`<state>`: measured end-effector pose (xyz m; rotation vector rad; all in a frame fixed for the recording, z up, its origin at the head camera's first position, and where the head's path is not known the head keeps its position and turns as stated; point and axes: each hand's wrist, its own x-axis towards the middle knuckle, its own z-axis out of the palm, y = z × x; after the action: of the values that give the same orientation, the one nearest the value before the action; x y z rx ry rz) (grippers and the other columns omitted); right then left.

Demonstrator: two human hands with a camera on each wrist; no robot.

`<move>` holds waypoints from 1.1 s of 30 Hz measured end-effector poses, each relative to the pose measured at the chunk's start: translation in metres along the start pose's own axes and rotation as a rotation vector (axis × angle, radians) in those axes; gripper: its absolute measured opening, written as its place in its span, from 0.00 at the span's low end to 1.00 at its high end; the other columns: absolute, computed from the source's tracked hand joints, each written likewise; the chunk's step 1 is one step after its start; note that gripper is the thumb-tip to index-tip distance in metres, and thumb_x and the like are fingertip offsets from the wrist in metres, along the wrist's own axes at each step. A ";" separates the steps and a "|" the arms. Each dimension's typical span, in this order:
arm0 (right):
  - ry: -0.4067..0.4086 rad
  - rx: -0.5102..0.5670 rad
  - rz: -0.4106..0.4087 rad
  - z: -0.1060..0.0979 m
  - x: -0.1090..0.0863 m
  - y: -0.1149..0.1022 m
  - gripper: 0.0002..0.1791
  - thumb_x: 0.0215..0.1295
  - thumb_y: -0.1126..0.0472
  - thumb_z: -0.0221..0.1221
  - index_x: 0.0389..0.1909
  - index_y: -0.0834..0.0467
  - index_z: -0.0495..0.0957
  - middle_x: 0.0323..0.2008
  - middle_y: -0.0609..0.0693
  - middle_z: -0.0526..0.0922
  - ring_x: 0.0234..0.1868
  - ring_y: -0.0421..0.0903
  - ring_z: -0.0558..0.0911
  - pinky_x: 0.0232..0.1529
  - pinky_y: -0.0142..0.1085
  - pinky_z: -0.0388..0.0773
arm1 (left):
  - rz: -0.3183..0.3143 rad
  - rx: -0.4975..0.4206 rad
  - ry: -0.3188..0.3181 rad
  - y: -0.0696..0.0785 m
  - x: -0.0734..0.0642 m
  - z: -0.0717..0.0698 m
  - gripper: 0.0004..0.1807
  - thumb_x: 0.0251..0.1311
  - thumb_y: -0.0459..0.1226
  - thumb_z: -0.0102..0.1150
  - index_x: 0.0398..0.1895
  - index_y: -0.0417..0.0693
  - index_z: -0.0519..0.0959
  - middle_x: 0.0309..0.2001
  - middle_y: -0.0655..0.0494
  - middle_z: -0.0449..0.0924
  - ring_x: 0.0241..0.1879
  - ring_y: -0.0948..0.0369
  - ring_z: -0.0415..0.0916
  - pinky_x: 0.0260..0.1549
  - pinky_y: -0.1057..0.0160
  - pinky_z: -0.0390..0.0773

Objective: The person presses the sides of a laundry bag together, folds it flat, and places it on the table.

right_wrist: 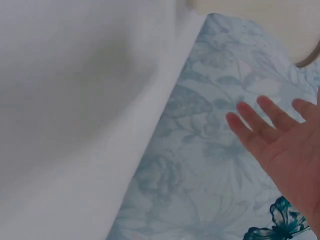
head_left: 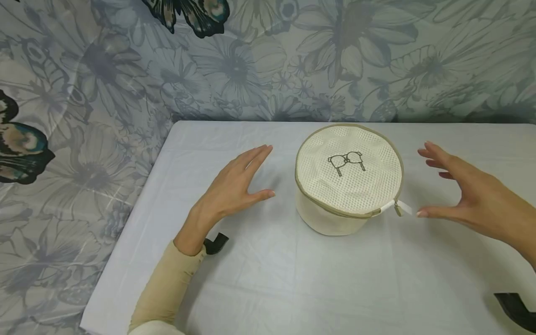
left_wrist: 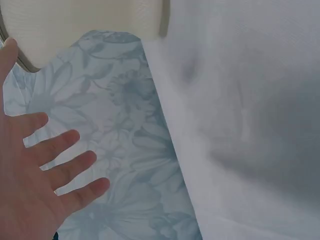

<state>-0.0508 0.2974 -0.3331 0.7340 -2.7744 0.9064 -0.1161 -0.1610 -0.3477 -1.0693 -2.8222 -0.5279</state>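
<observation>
A round cream mesh laundry bag stands upright on the table, its top edged by a tan zipper and marked with a dark glasses-like drawing. The zipper pull and a white tag hang at its front right. To the left of the bag, my left hand is held in the air, fingers straight and thumb spread. On the other side my right hand hovers with fingers extended, its thumb tip close to the white tag. Both palms face the bag, and neither hand holds anything. The bag's side shows in the left wrist view.
A white cloth covers the table, whose far edge runs along a flower-patterned wall covering. Black straps show at both wrists. Dark butterfly prints decorate the wall covering.
</observation>
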 end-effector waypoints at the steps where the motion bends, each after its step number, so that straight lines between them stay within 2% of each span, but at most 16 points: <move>1: 0.002 0.016 -0.029 -0.001 0.001 -0.002 0.77 0.20 0.67 0.83 0.79 0.53 0.50 0.70 0.32 0.63 0.62 0.19 0.62 0.54 0.10 0.58 | 0.008 -0.006 0.004 0.002 0.001 -0.001 0.52 0.60 0.63 0.59 0.81 0.62 0.44 0.77 0.57 0.52 0.74 0.55 0.54 0.68 0.48 0.61; 2: 0.002 0.029 -0.049 -0.002 0.002 -0.004 0.77 0.19 0.69 0.83 0.79 0.55 0.51 0.70 0.30 0.62 0.63 0.20 0.63 0.54 0.11 0.59 | 0.016 -0.012 0.008 0.003 0.002 -0.001 0.52 0.60 0.64 0.59 0.81 0.61 0.45 0.77 0.58 0.53 0.73 0.56 0.56 0.67 0.48 0.62; 6: 0.001 0.067 -0.101 -0.004 0.004 -0.010 0.74 0.20 0.72 0.82 0.78 0.60 0.52 0.69 0.37 0.67 0.62 0.23 0.68 0.54 0.14 0.63 | 0.049 -0.049 0.029 0.010 0.004 -0.003 0.51 0.59 0.61 0.63 0.80 0.61 0.49 0.74 0.57 0.60 0.70 0.55 0.62 0.64 0.48 0.66; 11: -0.010 0.064 -0.054 -0.004 0.004 -0.016 0.71 0.27 0.73 0.80 0.78 0.56 0.53 0.68 0.33 0.68 0.58 0.20 0.70 0.51 0.13 0.63 | 0.071 -0.101 0.050 0.016 0.006 -0.004 0.50 0.60 0.58 0.64 0.80 0.60 0.49 0.73 0.56 0.63 0.67 0.56 0.66 0.63 0.51 0.68; 19: -0.021 0.087 -0.018 -0.004 0.010 -0.023 0.67 0.35 0.74 0.78 0.78 0.52 0.53 0.66 0.31 0.70 0.55 0.20 0.71 0.50 0.12 0.64 | 0.096 -0.272 0.028 0.025 0.010 -0.006 0.46 0.64 0.66 0.50 0.80 0.61 0.48 0.70 0.59 0.65 0.62 0.60 0.71 0.59 0.54 0.73; 21: -0.022 0.099 -0.008 -0.002 0.013 -0.024 0.66 0.36 0.74 0.78 0.78 0.51 0.53 0.65 0.29 0.69 0.55 0.21 0.72 0.50 0.13 0.64 | 0.101 -0.294 0.018 0.028 0.012 -0.007 0.46 0.65 0.63 0.53 0.80 0.61 0.49 0.70 0.60 0.65 0.63 0.60 0.70 0.59 0.54 0.72; 26: -0.024 0.095 -0.023 0.001 0.018 -0.026 0.66 0.35 0.74 0.78 0.78 0.51 0.54 0.64 0.25 0.67 0.54 0.21 0.72 0.50 0.13 0.65 | 0.102 -0.329 -0.002 0.034 0.015 -0.010 0.46 0.64 0.49 0.65 0.80 0.62 0.49 0.70 0.61 0.65 0.64 0.61 0.69 0.60 0.54 0.72; 28: -0.026 0.081 -0.016 0.002 0.020 -0.026 0.66 0.36 0.73 0.79 0.78 0.50 0.54 0.64 0.26 0.68 0.53 0.20 0.72 0.50 0.12 0.65 | 0.107 -0.339 0.000 0.036 0.017 -0.010 0.46 0.63 0.47 0.66 0.80 0.62 0.50 0.71 0.61 0.64 0.64 0.61 0.69 0.60 0.55 0.72; 33: -0.037 0.078 0.017 0.004 0.023 -0.025 0.63 0.38 0.68 0.80 0.77 0.47 0.57 0.64 0.40 0.74 0.51 0.19 0.72 0.48 0.12 0.66 | 0.142 -0.390 0.003 0.040 0.021 -0.010 0.45 0.65 0.46 0.65 0.80 0.59 0.50 0.73 0.62 0.61 0.63 0.61 0.70 0.61 0.58 0.70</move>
<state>-0.0588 0.2683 -0.3171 0.7470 -2.7954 1.0197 -0.1064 -0.1232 -0.3224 -1.3124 -2.6747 -1.0926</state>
